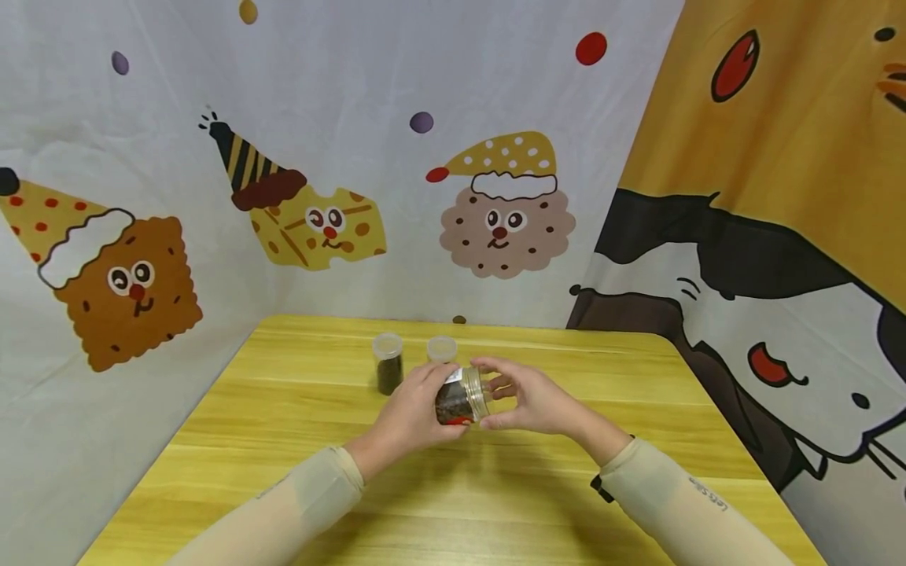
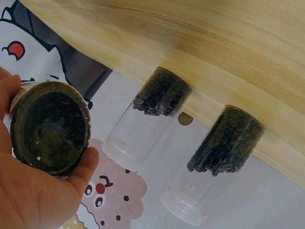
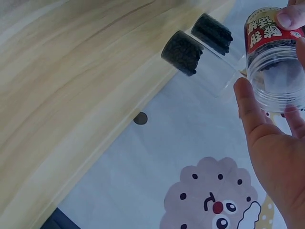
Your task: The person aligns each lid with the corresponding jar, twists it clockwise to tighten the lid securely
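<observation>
A clear jar (image 1: 454, 399) with dark contents is tipped on its side above the table. My left hand (image 1: 406, 409) grips it around its body, and the left wrist view looks at its round base (image 2: 50, 129). A red label (image 3: 269, 36) and a clear threaded neck show in the right wrist view. My right hand (image 1: 538, 397) is cupped at the neck end, thumb and forefinger spread on either side of the rim. Its fingers look loosely bent and not closed. Whether a clear lid covers the mouth I cannot tell.
Behind the jar, two clear cylindrical containers stand upright on the wooden table (image 1: 283, 440). The left container (image 1: 388, 365) and the right container (image 1: 442, 348) both have pale tops and dark beans inside. A printed curtain (image 1: 403, 291) hangs along the table's far edge.
</observation>
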{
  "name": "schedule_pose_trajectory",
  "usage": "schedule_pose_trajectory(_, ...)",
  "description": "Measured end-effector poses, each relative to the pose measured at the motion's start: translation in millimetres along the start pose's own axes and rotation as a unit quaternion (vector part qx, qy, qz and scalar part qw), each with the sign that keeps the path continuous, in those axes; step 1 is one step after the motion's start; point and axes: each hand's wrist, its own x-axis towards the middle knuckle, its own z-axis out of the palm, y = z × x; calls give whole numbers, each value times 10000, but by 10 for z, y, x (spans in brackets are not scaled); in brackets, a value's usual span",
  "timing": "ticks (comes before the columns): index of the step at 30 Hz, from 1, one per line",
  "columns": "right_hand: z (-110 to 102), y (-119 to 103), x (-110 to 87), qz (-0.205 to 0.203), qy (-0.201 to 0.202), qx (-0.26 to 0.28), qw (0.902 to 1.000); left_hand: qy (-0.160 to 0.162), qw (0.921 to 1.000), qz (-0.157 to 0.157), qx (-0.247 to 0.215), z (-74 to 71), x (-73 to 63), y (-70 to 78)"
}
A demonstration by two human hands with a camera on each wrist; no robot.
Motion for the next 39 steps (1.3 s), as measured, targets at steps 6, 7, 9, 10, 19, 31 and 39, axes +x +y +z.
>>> schedule_pose_trajectory(6,5,1,8,-20,-39,225,9997,63,9999,34,-70,-15,-7,6)
schedule_pose_trajectory(7,6,3,9,-29,-49,268,9996,67,9999,39,-79,-17,-9,7)
schedule_pose_trajectory(9,14,7,10,-54,-74,369,9993,77,9999,36,-109,-14,-12,8)
schedule_pose_trajectory(10,16,8,9,-65,-89,415,9991,71,9999,24,-124,-11,-13,8)
schedule_pose_trajectory(19,18,-15,-3,-84,-52,250,9996,-361,9981,-297,-391,35,7,16)
schedule_pose_trajectory(31,-3,-40,-6,-133,-147,318,9993,-267,9978,-103,-592,24,-17,-18)
schedule_pose_trajectory(39,-12,-99,22,172,-120,322,9993,-245,9971,114,-718,45,-10,-36)
